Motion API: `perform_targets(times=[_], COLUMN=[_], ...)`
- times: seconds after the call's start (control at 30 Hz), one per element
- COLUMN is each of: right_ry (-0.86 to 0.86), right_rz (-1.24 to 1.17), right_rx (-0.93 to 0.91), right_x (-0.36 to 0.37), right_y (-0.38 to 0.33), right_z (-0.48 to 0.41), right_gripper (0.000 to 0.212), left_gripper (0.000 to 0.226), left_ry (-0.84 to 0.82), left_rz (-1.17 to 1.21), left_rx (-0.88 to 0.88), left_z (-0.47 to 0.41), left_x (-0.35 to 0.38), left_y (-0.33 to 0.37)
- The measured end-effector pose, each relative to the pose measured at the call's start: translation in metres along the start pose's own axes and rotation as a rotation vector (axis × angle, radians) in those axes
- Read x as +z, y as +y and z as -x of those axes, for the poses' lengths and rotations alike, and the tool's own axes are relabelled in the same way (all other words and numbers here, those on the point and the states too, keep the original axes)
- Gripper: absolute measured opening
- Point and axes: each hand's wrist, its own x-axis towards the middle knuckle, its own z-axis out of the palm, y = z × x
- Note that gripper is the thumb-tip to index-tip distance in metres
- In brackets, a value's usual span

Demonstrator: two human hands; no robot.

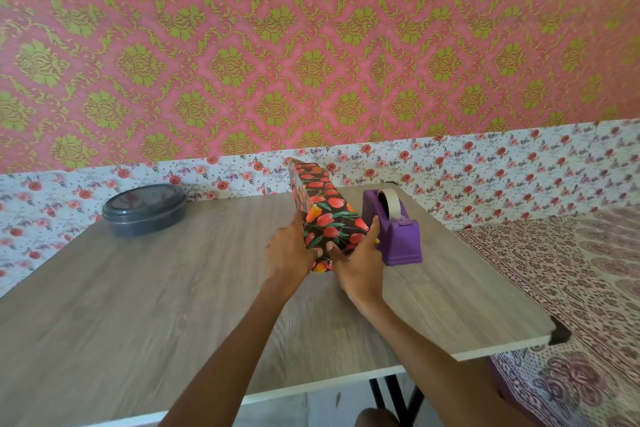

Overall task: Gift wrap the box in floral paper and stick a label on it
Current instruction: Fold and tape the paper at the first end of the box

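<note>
- Step judged: closing the end fold of the long box wrapped in dark tulip-print paper (pixel 322 204); its near end sits within the grip, on the grey wood-grain table (pixel 173 288)
- Next move likely needs tape; the purple plastic tape dispenser (pixel 394 229) stands just right of the grip; no label visible
- Pose: both arms extended; left hand (pixel 291 253) clasps the box's left side; right hand (pixel 360 263) clasps its right side, thumb on the end face

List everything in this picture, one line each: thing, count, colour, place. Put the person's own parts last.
wrapped box: one, black with red tulips, mid-table
tape dispenser: one, purple, right of the box
round container: one, dark grey, table's far left
table: one, grey wood-grain, under these
wallpaper: one, pink and green, behind
floral border: one, white with red roses, wall's foot
patterned cloth: one, maroon and white, right of table
left hand: one, gripping box's left side
right hand: one, gripping box's right side
</note>
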Motion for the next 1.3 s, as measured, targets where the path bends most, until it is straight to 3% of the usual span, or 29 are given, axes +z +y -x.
perform_targets(times=[0.17,0.4,0.47,0.6,0.7,0.83,0.97,1.3], right_ry=[-0.035,-0.089,-0.129,-0.050,-0.037,-0.071,-0.050,-0.196], right_rz=[0.079,0.119,0.200,0.300,0.118,0.098,0.097,0.129], right_rx=[0.030,0.160,0.185,0.092,-0.034,-0.146,-0.193,-0.247], right_x=[-0.005,-0.012,-0.019,-0.032,-0.032,-0.032,-0.026,-0.023], right_y=[-0.001,-0.004,-0.007,-0.011,-0.008,-0.012,-0.010,-0.004], right_z=[0.001,-0.004,-0.003,-0.010,-0.020,-0.024,-0.028,-0.035], right_gripper=[0.125,0.114,0.099,0.085,0.086,0.054,0.038,0.034], left_gripper=[0.065,0.068,0.070,0.076,0.070,0.065,0.061,0.066], left_ry=[-0.010,-0.037,-0.040,0.016,0.091,0.117,0.123,0.083], left_rz=[0.018,0.047,0.099,0.121,0.060,0.013,0.000,-0.010], left_rx=[-0.003,-0.018,-0.030,-0.027,-0.014,-0.027,-0.018,-0.010], left_z=[0.000,0.004,0.007,0.008,0.007,0.005,0.004,0.002], left_x=[-0.001,-0.004,-0.005,-0.012,-0.014,-0.008,-0.002,0.002], left_y=[-0.005,-0.006,-0.007,-0.001,0.006,0.009,0.006,0.003])
